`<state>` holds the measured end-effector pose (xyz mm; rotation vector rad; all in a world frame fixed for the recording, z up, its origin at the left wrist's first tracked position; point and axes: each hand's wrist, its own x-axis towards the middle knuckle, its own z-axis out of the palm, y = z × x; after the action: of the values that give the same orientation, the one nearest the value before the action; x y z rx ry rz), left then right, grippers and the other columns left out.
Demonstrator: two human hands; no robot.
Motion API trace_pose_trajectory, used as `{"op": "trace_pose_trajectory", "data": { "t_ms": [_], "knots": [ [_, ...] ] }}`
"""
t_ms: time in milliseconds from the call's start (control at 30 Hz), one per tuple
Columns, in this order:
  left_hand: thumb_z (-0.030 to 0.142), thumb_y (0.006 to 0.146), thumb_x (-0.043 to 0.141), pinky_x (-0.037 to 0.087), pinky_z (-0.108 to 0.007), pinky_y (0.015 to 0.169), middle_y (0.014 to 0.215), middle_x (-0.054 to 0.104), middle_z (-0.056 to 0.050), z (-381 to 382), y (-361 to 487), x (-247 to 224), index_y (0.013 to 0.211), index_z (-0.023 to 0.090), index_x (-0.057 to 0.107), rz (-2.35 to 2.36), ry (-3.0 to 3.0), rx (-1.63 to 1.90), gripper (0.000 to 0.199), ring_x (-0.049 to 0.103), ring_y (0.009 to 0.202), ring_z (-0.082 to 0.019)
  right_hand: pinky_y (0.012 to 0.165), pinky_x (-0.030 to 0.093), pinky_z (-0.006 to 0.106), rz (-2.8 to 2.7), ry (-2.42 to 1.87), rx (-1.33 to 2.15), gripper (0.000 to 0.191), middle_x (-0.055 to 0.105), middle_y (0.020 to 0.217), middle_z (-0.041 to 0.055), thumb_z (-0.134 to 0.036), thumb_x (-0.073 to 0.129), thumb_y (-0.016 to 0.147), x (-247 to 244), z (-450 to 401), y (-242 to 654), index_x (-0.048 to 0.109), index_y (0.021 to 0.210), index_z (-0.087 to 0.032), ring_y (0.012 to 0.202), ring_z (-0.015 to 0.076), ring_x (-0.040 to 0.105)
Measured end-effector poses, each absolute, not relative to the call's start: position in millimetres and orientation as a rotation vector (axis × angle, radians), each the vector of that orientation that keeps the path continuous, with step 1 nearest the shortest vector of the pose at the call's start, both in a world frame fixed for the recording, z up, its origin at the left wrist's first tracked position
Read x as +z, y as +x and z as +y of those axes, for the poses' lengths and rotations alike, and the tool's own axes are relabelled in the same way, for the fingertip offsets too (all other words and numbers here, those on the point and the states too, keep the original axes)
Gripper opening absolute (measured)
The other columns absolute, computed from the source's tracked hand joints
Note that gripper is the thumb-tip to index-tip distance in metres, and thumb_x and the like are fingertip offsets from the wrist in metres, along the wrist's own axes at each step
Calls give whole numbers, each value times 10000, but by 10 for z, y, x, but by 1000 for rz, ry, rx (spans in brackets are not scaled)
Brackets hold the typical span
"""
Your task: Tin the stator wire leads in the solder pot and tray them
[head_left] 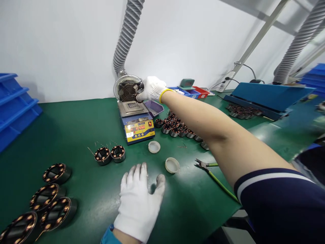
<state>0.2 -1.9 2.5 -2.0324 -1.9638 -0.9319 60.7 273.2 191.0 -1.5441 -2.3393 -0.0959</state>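
Observation:
My left hand, in a white glove, lies palm down with fingers spread near the front of the green table, holding nothing. Stretched out to the far side, my right hand, also gloved, has its fingers closed round a dark wound stator, partly hidden by the glove. It is above the right side of the solder pot's metal top, before a round fan. The pot's yellow panel shows red digits. Two stators with upright wire ends stand left of the pot.
Two small round dishes and green-handled cutters lie mid-table. More stators cluster right of the pot; others stand front left. Blue bins are stacked at left. A blue tray stands at right.

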Motion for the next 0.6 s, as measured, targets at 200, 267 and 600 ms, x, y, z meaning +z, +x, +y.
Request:
{"op": "trace_pose_trajectory", "data": {
  "t_ms": [200,267,600],
  "knots": [
    [450,909,494,548,-443,903,1114,703,-170,-119,44,221,1181,96,596,-1760,-2162,-1280,458,668,1044,-293,610,496,259,-2563,-1512,508,422,665,704,35,-467,675,667,1693,2083,843,737,949,-159,695,160,637],
    [419,911,483,571,-399,853,1065,718,-136,-186,55,323,1147,136,596,-1644,-2273,-1399,385,686,993,-259,555,476,234,-2693,-1514,737,391,686,682,19,-465,688,634,1505,1808,868,759,912,-200,635,153,644],
    [328,928,497,580,-349,722,942,735,-94,-241,8,383,1127,161,611,-1565,-2561,-1540,284,701,793,-204,613,442,235,-2888,-1307,718,374,739,876,103,-452,538,839,941,1368,652,740,942,-154,785,200,686]
  ]
}}
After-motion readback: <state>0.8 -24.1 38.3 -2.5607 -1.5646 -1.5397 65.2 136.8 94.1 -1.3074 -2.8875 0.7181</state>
